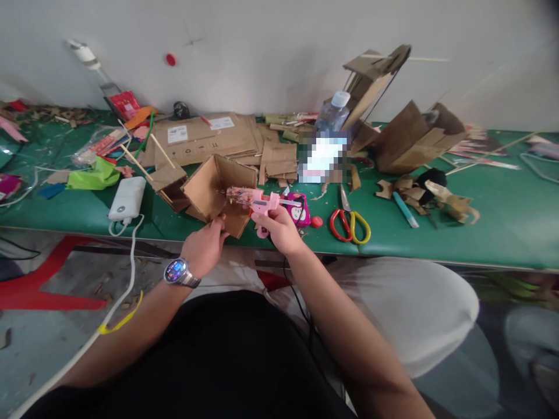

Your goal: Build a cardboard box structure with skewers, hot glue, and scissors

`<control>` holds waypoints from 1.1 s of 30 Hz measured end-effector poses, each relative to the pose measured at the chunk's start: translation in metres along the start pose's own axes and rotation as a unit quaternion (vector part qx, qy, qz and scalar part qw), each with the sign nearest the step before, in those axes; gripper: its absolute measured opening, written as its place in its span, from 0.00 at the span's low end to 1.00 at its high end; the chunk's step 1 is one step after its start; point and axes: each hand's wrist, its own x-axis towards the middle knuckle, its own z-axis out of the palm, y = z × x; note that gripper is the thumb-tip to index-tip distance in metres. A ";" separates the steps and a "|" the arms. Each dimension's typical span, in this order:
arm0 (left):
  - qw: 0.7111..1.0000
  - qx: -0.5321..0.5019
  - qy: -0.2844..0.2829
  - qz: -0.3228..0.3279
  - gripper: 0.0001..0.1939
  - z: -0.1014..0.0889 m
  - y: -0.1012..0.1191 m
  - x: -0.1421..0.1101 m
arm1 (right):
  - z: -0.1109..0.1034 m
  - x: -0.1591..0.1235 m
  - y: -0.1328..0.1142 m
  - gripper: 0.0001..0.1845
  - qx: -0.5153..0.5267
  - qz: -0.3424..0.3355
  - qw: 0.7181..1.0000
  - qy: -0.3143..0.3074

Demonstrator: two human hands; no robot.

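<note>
My right hand (282,230) is closed round a pink glue gun (257,202), whose nozzle points left into an open brown cardboard box (212,186). My left hand (205,247), with a wristwatch on its wrist, grips the box's lower front edge, fingers curled. The box rests tilted at the near edge of the green table (502,221). A black cord runs down from the glue gun past my lap.
Red-and-yellow scissors (349,224), a red cap (317,221) and a pink packet (301,208) lie right of my hands. A white power bank (127,199) with cable sits left. Flat cardboard (205,137), a water bottle (332,113) and cardboard models (410,137) stand behind.
</note>
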 end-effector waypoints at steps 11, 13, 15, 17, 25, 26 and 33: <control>1.000 0.019 0.008 -0.015 0.21 -0.001 0.004 -0.003 | 0.002 -0.001 -0.001 0.25 0.011 0.003 1.000 0.004; 0.999 0.027 0.017 -0.016 0.19 0.000 0.004 -0.004 | 0.002 -0.001 -0.002 0.25 0.011 0.003 1.000 0.004; 0.999 0.036 0.032 -0.015 0.15 0.001 0.004 -0.005 | 0.002 -0.001 -0.001 0.24 0.011 0.002 1.000 0.005; 0.998 0.041 0.053 -0.011 0.12 0.004 0.003 -0.006 | 0.002 -0.001 -0.001 0.24 0.010 0.002 1.000 0.009; 0.987 -0.008 0.148 0.070 0.07 0.024 -0.008 -0.011 | 0.001 -0.003 -0.001 0.28 0.011 0.013 1.000 0.014; 0.984 -0.015 0.150 0.093 0.10 0.026 -0.009 -0.011 | 0.001 -0.003 -0.001 0.29 0.008 0.012 1.000 0.012; 0.993 -0.020 0.070 0.096 0.26 0.021 0.004 -0.003 | 0.000 -0.002 0.000 0.27 0.004 0.004 1.000 0.010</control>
